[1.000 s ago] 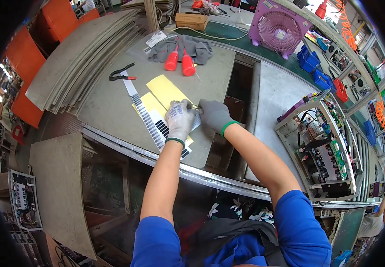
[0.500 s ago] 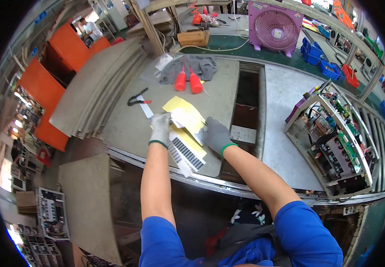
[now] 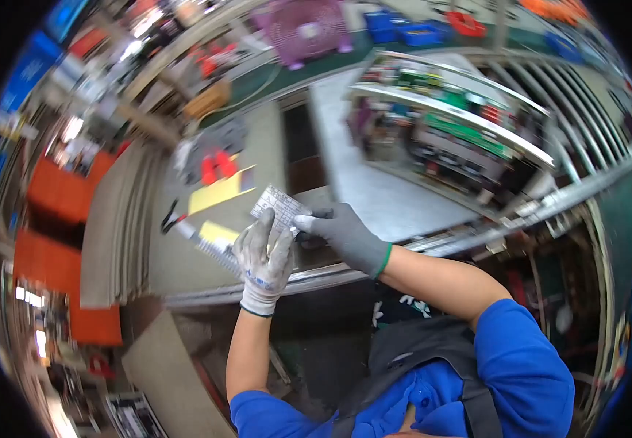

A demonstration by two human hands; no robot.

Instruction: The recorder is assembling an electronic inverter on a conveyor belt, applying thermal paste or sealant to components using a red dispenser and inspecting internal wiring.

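A silvery-white label printed with a fine grid is held up over the front of the workbench. My right hand, in a dark grey glove, pinches its right edge between thumb and finger. From below, my left hand, in a whitish glove, has its fingers closed against the lower left of the label. To the left lie a yellow sheet and a strip of black-striped labels, partly hidden by my left hand. Farther back stand two red bottles beside a grey cloth.
An open-sided metal chassis with circuit boards stands on the right, by conveyor rollers. Stacked boards lean at the left. A black-and-red hand tool lies on the bench. A purple fan is behind.
My view has swung to the right. Both hands have lifted off the yellow sheets and come together, now with the silvery-white label between them.
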